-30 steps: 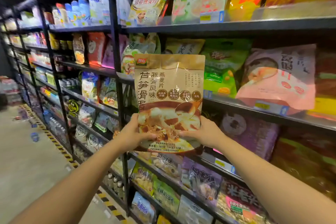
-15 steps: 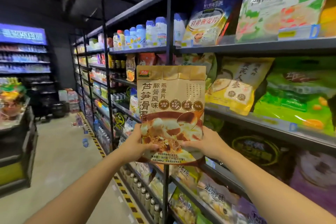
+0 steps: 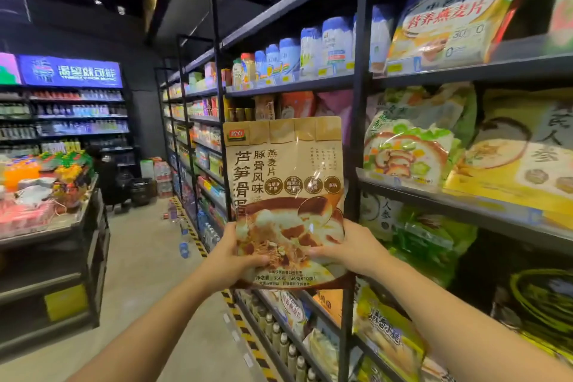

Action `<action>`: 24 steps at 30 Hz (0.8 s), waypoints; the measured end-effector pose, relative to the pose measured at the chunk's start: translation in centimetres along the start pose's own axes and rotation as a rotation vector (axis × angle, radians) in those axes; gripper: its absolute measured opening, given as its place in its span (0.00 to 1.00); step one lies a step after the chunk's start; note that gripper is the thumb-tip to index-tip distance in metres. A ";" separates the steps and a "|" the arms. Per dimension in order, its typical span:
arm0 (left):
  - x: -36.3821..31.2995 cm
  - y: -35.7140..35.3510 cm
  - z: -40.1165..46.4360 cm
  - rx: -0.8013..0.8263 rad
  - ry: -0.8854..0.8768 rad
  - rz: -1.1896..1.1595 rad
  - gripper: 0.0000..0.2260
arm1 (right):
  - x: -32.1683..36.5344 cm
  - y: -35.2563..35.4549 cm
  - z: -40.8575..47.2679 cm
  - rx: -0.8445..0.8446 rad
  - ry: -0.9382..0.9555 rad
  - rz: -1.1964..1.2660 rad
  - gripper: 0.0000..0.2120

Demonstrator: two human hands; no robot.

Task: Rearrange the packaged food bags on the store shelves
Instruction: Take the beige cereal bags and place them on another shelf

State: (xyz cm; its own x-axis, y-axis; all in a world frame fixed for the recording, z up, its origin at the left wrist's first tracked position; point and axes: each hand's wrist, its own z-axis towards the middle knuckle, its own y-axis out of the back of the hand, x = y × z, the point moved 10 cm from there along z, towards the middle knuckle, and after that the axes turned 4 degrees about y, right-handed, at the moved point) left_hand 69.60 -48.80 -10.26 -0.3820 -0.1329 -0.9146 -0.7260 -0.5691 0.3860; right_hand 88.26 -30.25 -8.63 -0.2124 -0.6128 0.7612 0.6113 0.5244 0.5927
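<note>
1. Bag [image 3: 283, 195], tan, printed with a bowl of food, is held upright out in the aisle in front of the shelves [image 3: 465, 73], off any shelf and level with the second row from the top.
2. Far left, a display table [image 3: 77, 220] carries bottles and packets; a lit blue sign [image 3: 73, 71] hangs over drink racks at the back.
3. Left hand [image 3: 231, 257] grips the bag's lower left edge, thumb on the printed front, fingers curled behind.
4. Right hand [image 3: 350, 253] grips the lower right edge the same way, thumb across the front.
5. Right of the bag, a black post [image 3: 356, 139] divides the bays. Beyond it stand a vegetable-print bag [image 3: 409, 149] and a yellow bag [image 3: 521, 161] on the same shelf, with an oat bag [image 3: 449, 12] above.
6. Judged step: the bag is in transit, carried between places and not yet set down.
7. Next move calls for picking a gap among the standing bags, swinging the bag right or forward past the post, and setting its base flat so it stands facing out. Which gap is meant, I cannot tell.
</note>
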 end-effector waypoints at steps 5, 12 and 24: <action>2.4 4.2 6.0 -0.063 0.010 -0.032 0.34 | 0.7 -3.9 8.2 0.067 0.064 0.033 0.26; 5.1 10.7 17.1 -0.151 0.023 -0.076 0.34 | 1.4 -7.9 22.7 0.126 0.124 0.015 0.32; 10.7 20.8 34.3 -0.273 -0.005 -0.167 0.32 | 1.7 -14.8 44.5 0.149 0.164 0.059 0.46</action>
State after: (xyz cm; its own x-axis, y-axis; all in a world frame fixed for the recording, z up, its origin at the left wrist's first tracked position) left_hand 30.80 -34.22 -7.87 -0.2741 -0.0158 -0.9616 -0.5986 -0.7798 0.1834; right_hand 44.91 -12.79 -4.41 -0.0460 -0.6601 0.7498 0.4971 0.6359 0.5903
